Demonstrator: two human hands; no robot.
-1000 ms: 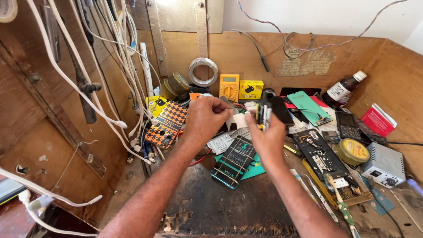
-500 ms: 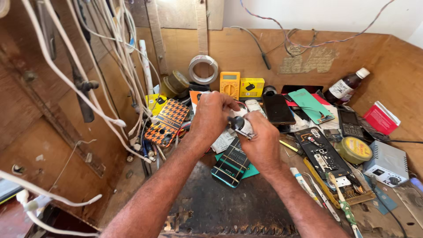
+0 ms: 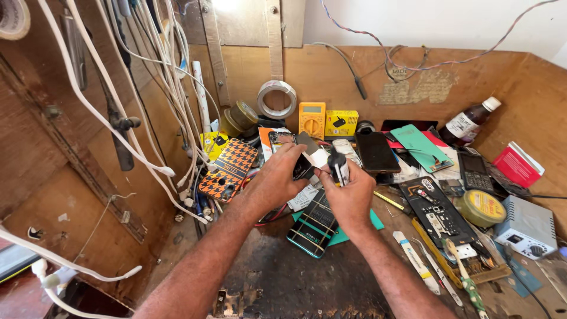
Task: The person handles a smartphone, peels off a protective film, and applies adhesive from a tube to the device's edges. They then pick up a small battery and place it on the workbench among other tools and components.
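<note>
Both hands meet above the middle of the cluttered wooden counter (image 3: 277, 283). The left hand (image 3: 273, 180) has its fingers curled around a small dark flat part (image 3: 303, 169), pinched at the fingertips; this piece is tilted, its long axis running roughly from lower left to upper right, with the upper end toward the back wall. The right hand (image 3: 349, 198) is closed around a small black-and-white tool (image 3: 338, 167), which stands nearly upright, its long axis vertical and its dark top end pointing up and away from the person. The two held things sit just beside each other, close to touching; whether they actually touch cannot be told.

Under the wrists lies a dark phone with green lines (image 3: 313, 224) on a teal sheet (image 3: 354, 229), angled diagonally. To the left of the left hand is an orange houndstooth phone case (image 3: 227, 169). Behind the hands stand a yellow multimeter (image 3: 311, 119), a yellow box (image 3: 341, 123) and a roll of tape (image 3: 276, 98) hung on the back wall. A black phone (image 3: 375, 152) lies just right of the tool. Farther right are an opened phone body (image 3: 434, 210), a round green-and-yellow tin (image 3: 483, 208), a brown bottle (image 3: 469, 121) and a red box (image 3: 518, 165). White cables (image 3: 147, 118) hang along the left wall.
</note>
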